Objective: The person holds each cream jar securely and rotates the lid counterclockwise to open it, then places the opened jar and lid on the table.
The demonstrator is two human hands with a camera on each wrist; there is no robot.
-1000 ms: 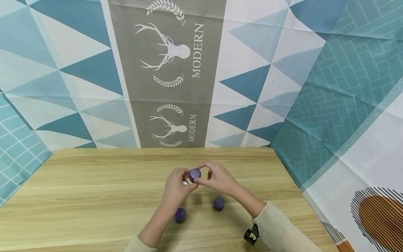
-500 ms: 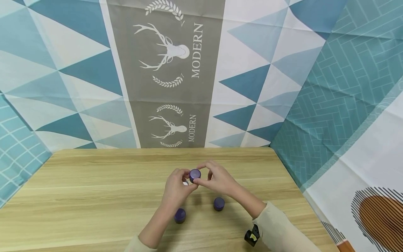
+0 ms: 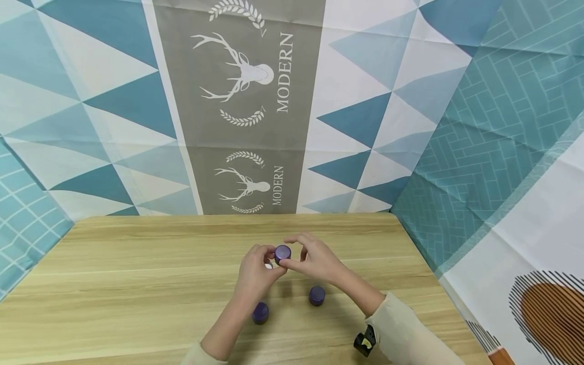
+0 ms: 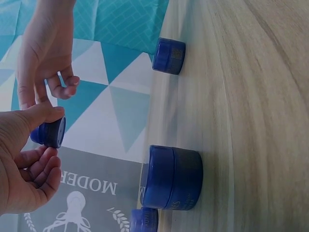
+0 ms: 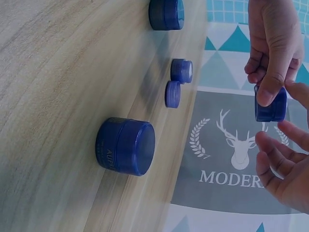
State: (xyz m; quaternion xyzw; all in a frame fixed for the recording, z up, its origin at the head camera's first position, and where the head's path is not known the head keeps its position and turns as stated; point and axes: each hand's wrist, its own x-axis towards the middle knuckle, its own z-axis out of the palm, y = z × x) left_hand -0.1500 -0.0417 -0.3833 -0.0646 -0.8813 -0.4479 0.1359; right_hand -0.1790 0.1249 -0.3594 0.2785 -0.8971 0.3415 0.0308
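Above the wooden table, both hands hold one small dark purple-blue cosmetic jar (image 3: 283,254). My left hand (image 3: 255,271) pinches the jar's side between thumb and fingers; the left wrist view shows its thumb pressed on the jar (image 4: 54,131). From the other side comes my right hand (image 3: 317,258), its thumb on the jar's rim and its index fingertip close by the top. In the right wrist view, right fingertips (image 5: 289,130) sit at the jar's end, opposite the left thumb. The left hand partly hides a pale round thing (image 3: 268,265) behind it in the head view.
Two closed purple jars stand on the table (image 3: 137,284): one jar (image 3: 260,313) by the left forearm, another jar (image 3: 317,295) below the right hand. The right wrist view shows a small jar (image 5: 181,71) beside a low round piece (image 5: 173,94). A black device (image 3: 365,340) sits by the right sleeve.
Both hands and the held jar stay in nearly the same place. Only slight finger shifts show at the jar's top.
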